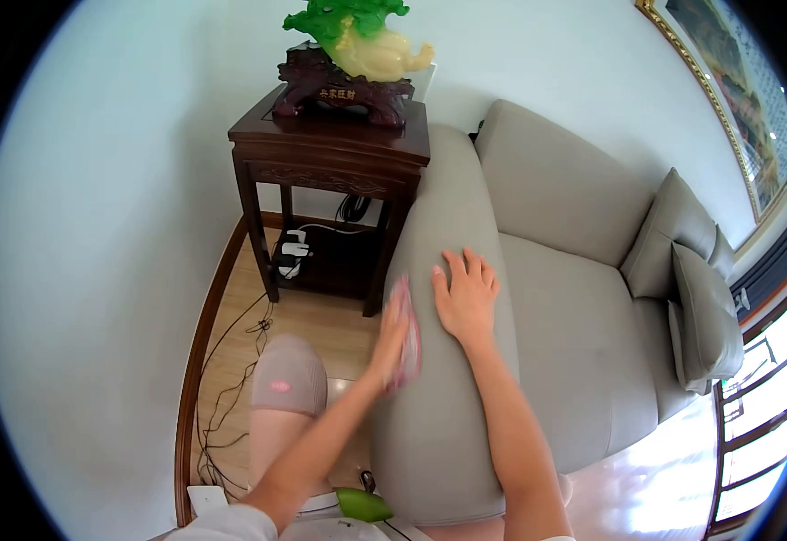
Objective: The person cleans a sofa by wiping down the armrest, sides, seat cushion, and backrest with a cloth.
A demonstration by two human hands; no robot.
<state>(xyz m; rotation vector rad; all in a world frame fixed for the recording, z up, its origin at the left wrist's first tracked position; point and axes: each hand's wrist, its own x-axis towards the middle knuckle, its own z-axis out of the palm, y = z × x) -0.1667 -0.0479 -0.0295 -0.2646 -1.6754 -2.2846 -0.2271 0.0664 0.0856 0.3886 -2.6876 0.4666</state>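
Observation:
My left hand (391, 341) presses a pink and grey cloth (409, 347) flat against the outer side of the sofa's armrest (452, 406). Motion blurs the cloth and the fingertips a little. On top of the same armrest rests my right hand (467, 296), palm down with its fingers spread and nothing in it. The armrest belongs to a grey-beige sofa (574, 352) that stretches away to the right.
Beyond the armrest stands a dark wooden side table (330, 149) bearing a green and cream carved ornament (357, 41). White plugs (292, 257) sit on its lower shelf. Black cables (222, 397) trail along the floor by the wall. Cushions (695, 307) lean at the sofa's far end.

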